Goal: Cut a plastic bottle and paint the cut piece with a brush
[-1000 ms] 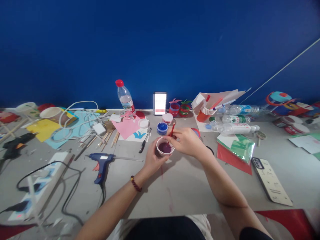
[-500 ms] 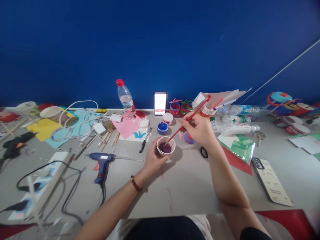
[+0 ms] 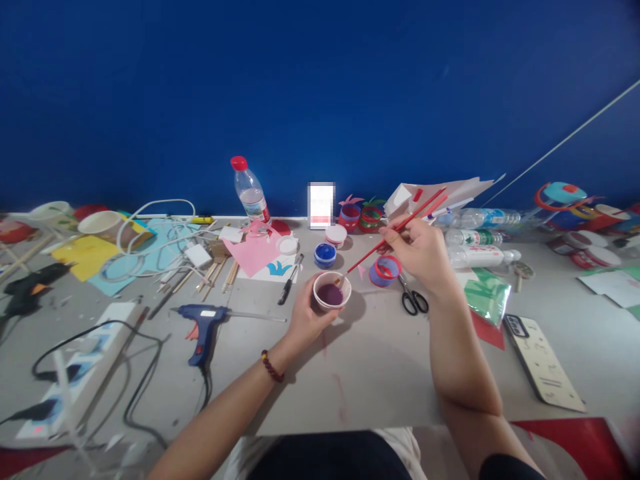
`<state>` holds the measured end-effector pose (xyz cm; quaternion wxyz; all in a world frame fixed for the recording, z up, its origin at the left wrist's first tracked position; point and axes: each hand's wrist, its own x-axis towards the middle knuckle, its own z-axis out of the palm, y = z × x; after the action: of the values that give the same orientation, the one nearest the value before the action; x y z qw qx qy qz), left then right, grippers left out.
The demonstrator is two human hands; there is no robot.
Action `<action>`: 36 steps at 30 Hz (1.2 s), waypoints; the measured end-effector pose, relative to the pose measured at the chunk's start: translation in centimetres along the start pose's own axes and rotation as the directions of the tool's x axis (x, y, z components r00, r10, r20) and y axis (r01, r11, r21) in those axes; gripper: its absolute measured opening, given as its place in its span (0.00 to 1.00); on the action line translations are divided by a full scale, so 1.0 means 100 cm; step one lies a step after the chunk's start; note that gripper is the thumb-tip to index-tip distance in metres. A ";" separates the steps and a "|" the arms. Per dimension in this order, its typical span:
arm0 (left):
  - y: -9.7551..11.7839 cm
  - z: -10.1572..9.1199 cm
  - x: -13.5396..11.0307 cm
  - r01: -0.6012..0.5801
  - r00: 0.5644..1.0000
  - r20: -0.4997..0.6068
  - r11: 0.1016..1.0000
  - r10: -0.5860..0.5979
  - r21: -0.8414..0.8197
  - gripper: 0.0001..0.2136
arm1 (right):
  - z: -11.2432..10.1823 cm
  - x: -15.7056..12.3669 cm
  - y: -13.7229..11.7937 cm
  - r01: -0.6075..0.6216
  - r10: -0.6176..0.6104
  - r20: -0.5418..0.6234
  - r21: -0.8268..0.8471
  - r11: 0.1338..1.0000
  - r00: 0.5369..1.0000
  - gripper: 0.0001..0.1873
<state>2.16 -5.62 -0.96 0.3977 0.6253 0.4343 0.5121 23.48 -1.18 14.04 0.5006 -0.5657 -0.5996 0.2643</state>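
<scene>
A small white cup [image 3: 331,291] stands near the middle of the grey desk [image 3: 370,373], with dark purple paint in it. The left hand [image 3: 306,319] has its grip closed around the cup's near side. The right hand [image 3: 421,255], at the cup's 2 o'clock, has its grip pinched together on a thin red brush [image 3: 395,233]. The brush slants down so that its tip sits at the cup's far rim.

At 12 o'clock a little pot [image 3: 325,255] holds blue paint, and beyond it a white pot [image 3: 335,235] holds pink. A short blue tub [image 3: 385,271] with a red rim stands at 2 o'clock; its contents cannot be made out. Black-handled scissors [image 3: 413,300] lie at 3 o'clock and a blue glue gun [image 3: 203,321] at 9 o'clock. A red-capped water bottle [image 3: 250,193] stands at 11 o'clock; its label is too small to read.

Paper scraps and cables litter the desk, which meets a deep blue wall [image 3: 320,87].
</scene>
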 end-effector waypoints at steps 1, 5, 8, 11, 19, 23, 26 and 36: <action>0.000 0.000 0.000 0.002 1.000 0.000 1.000 -0.002 -0.001 0.32 | -0.001 0.000 0.000 0.006 -0.006 0.003 -0.006 1.000 1.000 0.24; -0.002 0.000 -0.001 0.004 1.000 -0.004 1.000 -0.004 0.005 0.33 | -0.006 -0.001 -0.001 0.030 -0.030 0.002 -0.042 0.999 1.000 0.23; -0.003 0.000 -0.001 0.003 1.000 -0.001 1.000 -0.003 0.008 0.33 | -0.008 -0.001 -0.003 0.044 -0.044 -0.002 -0.056 0.997 0.999 0.23; -0.003 0.000 -0.001 0.001 1.000 -0.004 1.000 -0.001 -0.007 0.33 | -0.010 -0.002 -0.005 0.042 -0.043 -0.003 -0.068 0.997 0.999 0.23; -0.002 -0.001 -0.001 0.013 1.000 0.017 1.000 -0.013 -0.001 0.32 | -0.015 -0.002 -0.004 0.052 -0.055 -0.030 -0.088 0.995 0.998 0.24; -0.004 -0.001 -0.001 0.010 1.000 0.014 1.000 -0.010 -0.002 0.33 | -0.016 -0.003 -0.007 0.033 -0.035 -0.021 -0.074 0.997 0.999 0.24; -0.004 -0.001 0.000 0.006 1.000 0.004 1.000 -0.006 0.007 0.32 | -0.017 -0.004 -0.010 0.022 -0.024 -0.029 -0.071 0.997 0.999 0.24; -0.004 -0.001 -0.001 0.017 1.000 0.014 1.000 -0.017 -0.023 0.32 | -0.021 -0.004 -0.005 0.018 -0.021 -0.033 -0.094 0.995 0.999 0.24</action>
<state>2.01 -5.57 -1.35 0.4122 0.6204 0.4309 0.5094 25.08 -2.15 15.10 0.4863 -0.5870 -0.6082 0.2213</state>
